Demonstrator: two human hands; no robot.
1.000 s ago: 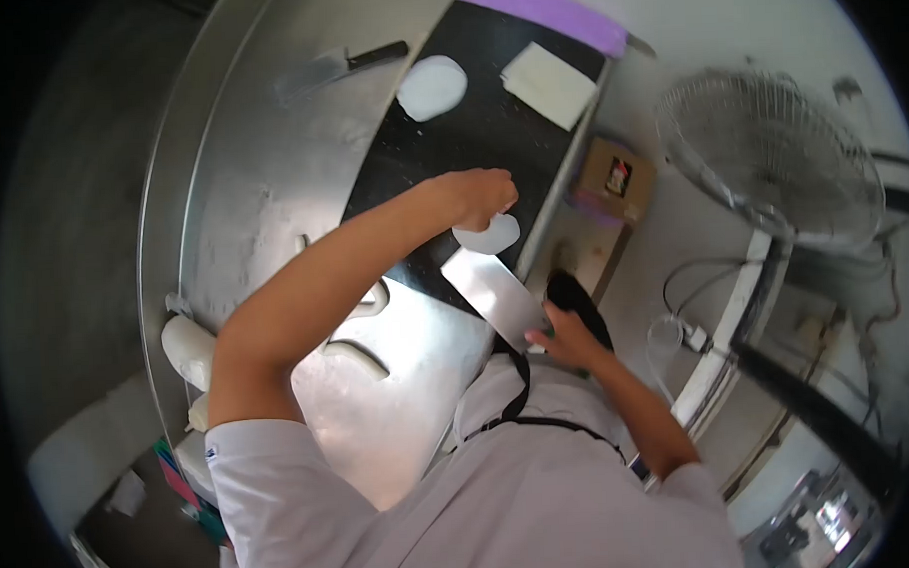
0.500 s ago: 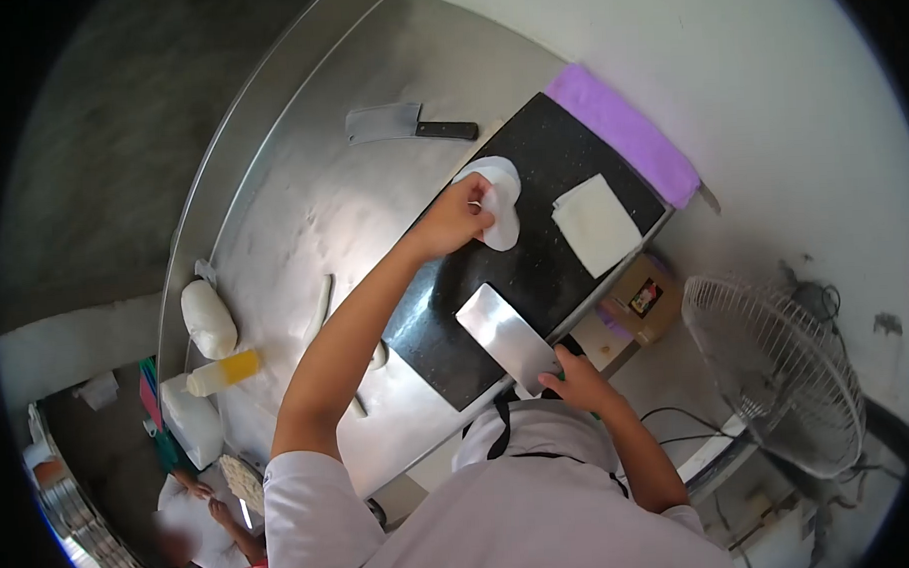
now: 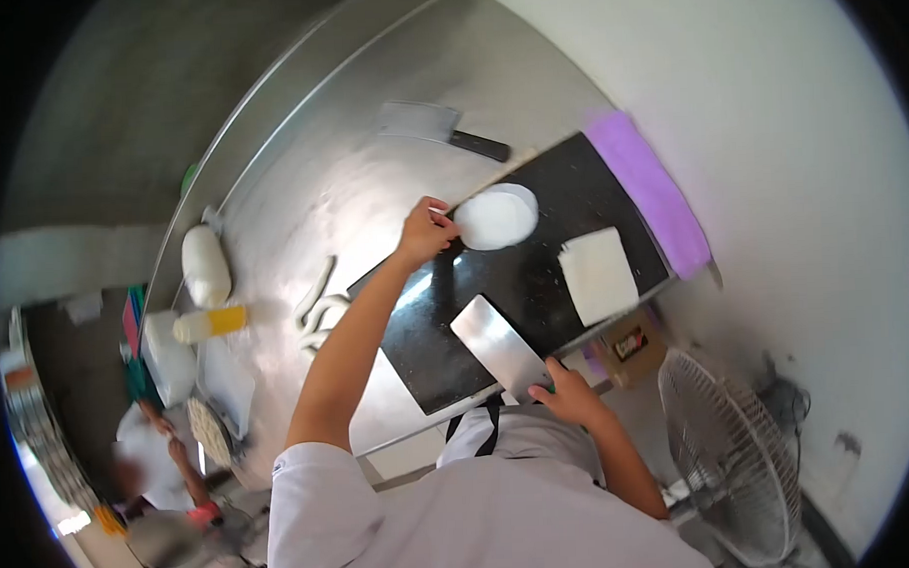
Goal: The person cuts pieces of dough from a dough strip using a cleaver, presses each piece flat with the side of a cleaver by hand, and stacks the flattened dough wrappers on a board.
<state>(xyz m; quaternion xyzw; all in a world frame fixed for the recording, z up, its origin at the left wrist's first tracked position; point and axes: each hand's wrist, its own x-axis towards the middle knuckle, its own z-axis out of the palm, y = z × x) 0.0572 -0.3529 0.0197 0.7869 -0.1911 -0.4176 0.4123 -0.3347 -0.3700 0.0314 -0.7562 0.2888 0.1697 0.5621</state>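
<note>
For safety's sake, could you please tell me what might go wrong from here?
The cleaver in the right hand could nick the left hand if they come close. The white rounds, stacked unevenly, might shift if the left hand brushes them. The pale square stack could be knocked off the nearby edge of the black board.

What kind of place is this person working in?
Probably a kitchen for making dough food: pale, dough-like strips on the metal table, thin white rounds, and a broad blade in the right hand.
</note>
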